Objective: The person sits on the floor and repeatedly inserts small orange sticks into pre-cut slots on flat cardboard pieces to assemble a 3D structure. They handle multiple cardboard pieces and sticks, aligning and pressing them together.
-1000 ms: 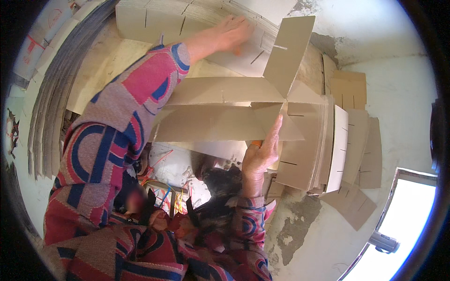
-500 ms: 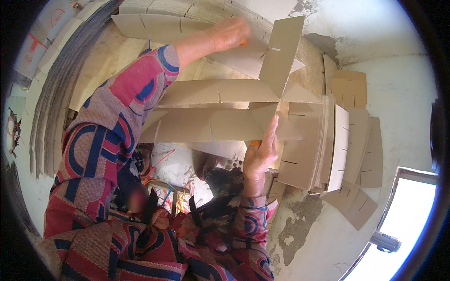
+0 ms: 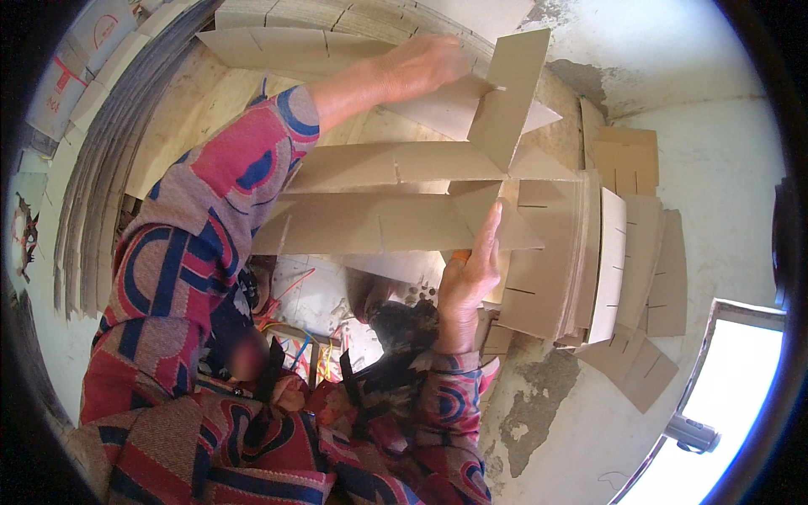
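The left hand (image 3: 425, 67) is closed over the far strip (image 3: 286, 46), a long grey-brown slotted cardboard piece crossing an upright crosspiece (image 3: 509, 97) to the right. Two similar strips (image 3: 353, 223) stand nearer, side by side. The left arm reaches far; the right hand (image 3: 469, 278), fingers straight, touches the crosspiece's near end; whether it pinches, I cannot tell.

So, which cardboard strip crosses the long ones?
The cardboard strip just right of the left hand; it runs up the picture, the long strips sideways.
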Tool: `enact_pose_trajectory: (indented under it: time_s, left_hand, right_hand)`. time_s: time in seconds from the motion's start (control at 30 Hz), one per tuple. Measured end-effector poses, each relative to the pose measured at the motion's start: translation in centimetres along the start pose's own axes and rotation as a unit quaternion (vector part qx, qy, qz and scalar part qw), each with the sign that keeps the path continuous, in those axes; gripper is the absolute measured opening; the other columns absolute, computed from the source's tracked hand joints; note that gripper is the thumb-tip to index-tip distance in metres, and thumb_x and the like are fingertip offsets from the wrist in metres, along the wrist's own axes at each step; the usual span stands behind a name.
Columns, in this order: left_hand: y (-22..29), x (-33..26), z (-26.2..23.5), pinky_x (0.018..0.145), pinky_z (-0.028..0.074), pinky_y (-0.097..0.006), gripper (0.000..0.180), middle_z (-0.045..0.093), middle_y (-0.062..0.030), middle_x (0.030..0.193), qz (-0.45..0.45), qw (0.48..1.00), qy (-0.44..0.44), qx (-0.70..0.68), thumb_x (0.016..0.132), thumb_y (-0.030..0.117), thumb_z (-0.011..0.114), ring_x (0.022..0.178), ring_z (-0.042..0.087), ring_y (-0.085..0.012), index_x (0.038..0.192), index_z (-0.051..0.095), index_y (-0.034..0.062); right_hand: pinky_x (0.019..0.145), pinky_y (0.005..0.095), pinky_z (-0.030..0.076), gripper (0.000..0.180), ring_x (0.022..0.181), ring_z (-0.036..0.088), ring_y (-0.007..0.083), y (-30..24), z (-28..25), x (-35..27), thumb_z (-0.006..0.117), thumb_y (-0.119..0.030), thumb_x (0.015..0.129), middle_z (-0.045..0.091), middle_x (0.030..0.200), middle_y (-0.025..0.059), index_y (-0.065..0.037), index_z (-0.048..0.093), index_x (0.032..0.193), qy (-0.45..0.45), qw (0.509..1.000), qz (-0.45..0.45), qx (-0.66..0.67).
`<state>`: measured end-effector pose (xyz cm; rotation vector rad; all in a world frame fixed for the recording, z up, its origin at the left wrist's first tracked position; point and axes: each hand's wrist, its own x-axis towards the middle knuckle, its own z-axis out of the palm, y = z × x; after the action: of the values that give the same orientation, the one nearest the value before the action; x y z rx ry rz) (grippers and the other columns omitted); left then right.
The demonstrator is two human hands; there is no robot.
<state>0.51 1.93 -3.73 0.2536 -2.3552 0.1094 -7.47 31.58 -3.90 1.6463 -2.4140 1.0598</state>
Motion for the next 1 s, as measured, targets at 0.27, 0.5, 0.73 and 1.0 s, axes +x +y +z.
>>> enact_pose_trajectory:
  time_s: [0.27, 0.5, 0.73, 1.0]
  left_hand:
    - [0.5, 1.2, -1.6, 0.058, 0.048, -0.040, 0.007, 0.056, -0.0111, 0.066, -0.072, 0.995, -0.056, -0.030, 0.076, 0.009, 0.055, 0.072, 0.057, -0.0304, 0.070, 0.056, 0.0054]
    - [1.1, 1.0, -2.2, 0.057, 0.049, -0.037, 0.005, 0.055, -0.0069, 0.067, -0.001, 0.999, 0.031, -0.021, 0.073, 0.005, 0.059, 0.072, 0.056, -0.0242, 0.075, 0.055, 0.0063]
    - [3.8, 0.9, -3.4, 0.053, 0.046, -0.035, 0.006, 0.053, -0.0057, 0.066, 0.050, 0.993, 0.061, -0.092, 0.074, 0.004, 0.060, 0.066, 0.053, -0.0229, 0.075, 0.054, 0.0047]
    - [6.7, -1.6, -6.0, 0.051, 0.043, -0.035, 0.009, 0.050, -0.0072, 0.061, -0.009, 0.991, 0.040, -0.130, 0.074, 0.003, 0.062, 0.063, 0.051, -0.0231, 0.070, 0.053, 0.0052]
  right_hand:
    - [0.085, 0.0357, 0.050, 0.075, 0.104, 0.060, 0.0360, -0.5, -0.5, 0.0, 0.041, 0.019, 0.068, 0.055, 0.123, 0.0253, 0.001, 0.034, 0.141, 0.002, 1.000, -0.016, 0.000]
    - [0.080, 0.0338, 0.050, 0.067, 0.096, 0.062, 0.0341, -0.1, -0.9, -1.0, 0.047, 0.016, 0.074, 0.058, 0.116, 0.0234, 0.001, 0.038, 0.139, 0.024, 0.998, -0.052, 0.004]
    - [0.068, 0.0341, 0.051, 0.070, 0.077, 0.063, 0.0322, -0.3, -2.5, -2.1, 0.045, 0.017, 0.071, 0.061, 0.095, 0.0223, -0.003, 0.041, 0.138, -0.046, 0.998, -0.026, -0.031]
    - [0.060, 0.0378, 0.050, 0.074, 0.065, 0.059, 0.0325, -2.1, -5.9, -4.2, 0.044, 0.018, 0.066, 0.059, 0.085, 0.0200, -0.006, 0.045, 0.136, -0.066, 0.992, -0.032, -0.104]
